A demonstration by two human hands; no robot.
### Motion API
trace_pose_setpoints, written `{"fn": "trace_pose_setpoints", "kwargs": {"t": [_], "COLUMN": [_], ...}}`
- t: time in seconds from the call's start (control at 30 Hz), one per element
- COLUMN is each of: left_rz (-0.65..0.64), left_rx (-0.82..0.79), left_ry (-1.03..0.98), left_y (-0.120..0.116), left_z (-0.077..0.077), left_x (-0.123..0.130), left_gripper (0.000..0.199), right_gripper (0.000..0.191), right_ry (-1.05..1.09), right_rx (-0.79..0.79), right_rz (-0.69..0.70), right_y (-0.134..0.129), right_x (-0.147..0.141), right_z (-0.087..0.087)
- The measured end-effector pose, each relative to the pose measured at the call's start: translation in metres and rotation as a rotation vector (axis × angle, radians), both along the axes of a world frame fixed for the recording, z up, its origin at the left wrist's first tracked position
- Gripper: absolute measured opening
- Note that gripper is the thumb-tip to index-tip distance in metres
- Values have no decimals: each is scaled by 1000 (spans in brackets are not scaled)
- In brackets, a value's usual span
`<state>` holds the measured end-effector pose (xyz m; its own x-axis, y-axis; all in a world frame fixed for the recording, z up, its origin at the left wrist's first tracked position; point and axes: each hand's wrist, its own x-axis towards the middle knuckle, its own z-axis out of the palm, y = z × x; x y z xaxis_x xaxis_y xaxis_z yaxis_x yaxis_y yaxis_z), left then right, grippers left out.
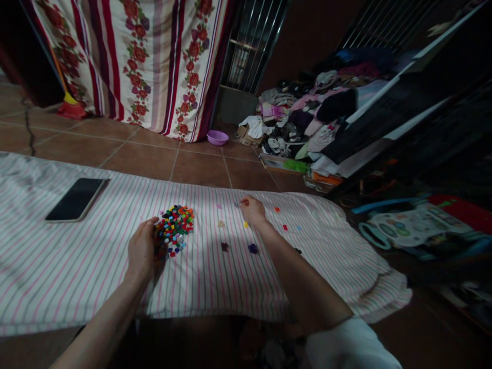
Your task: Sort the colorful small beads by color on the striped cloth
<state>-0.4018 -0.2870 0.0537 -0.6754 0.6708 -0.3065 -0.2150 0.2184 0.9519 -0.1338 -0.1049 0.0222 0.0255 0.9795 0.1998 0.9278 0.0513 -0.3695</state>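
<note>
1. So the main pile of tiny coloured pieces (179, 225) sat on the striped cloth (115, 266) over the bench, a proper mix of red, green, orange, blue and so on.
2. The left hand (142, 246) was right up against the left edge of that pile. Its thumb was on the upper side, and the other fingers were mostly hidden in shadow, so I couldn't tell if they were pinching anything.
3. The right hand (252, 211) was well apart from the pile, over to its right. Its fingers were bent down just beside the little grey pieces (236, 204). Pretty small and dim there, so I can't say whether the tips were pinching a piece.
4. A yellow bit (246, 224) lay just below that hand, on the near side.
5. Left of the yellow one were a pink bit (219, 206), a beige bit (221, 224) and a brown clump (224, 247), with a dark blue clump (252, 248) nearer the person.
6. Past the right forearm were orange (277, 209), red (285, 227), light blue (299, 228) and black (298, 251) bits, all apart from each other.
7. A phone (77, 200) lay flat, left of the pile.
</note>
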Motion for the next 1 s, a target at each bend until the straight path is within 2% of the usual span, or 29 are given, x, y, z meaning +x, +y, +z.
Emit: {"fn": "trace_pose_setpoints", "kwargs": {"t": [0.27,0.5,0.6,0.77,1.0], "left_rz": [44,39,43,56,83], "left_rx": [-65,-44,-53,-40,-1], "left_ry": [-177,-56,-96,-207,-255], "left_y": [0,2,3,4,3], "left_z": [12,-1,-5,-4,0], "left_x": [4,-5,-11,-15,-15], "left_gripper": [35,35,37,35,27], "right_gripper": [22,25,27,28,27], "right_ry": [16,30,67,114,71], "right_rx": [-18,-22,-22,-52,-51], "right_rz": [14,34,60,46,16], "right_y": [5,4,3,2,-2], "right_x": [-2,-3,-2,-2,-2], "right_z": [-7,-7,-6,-6,0]}}
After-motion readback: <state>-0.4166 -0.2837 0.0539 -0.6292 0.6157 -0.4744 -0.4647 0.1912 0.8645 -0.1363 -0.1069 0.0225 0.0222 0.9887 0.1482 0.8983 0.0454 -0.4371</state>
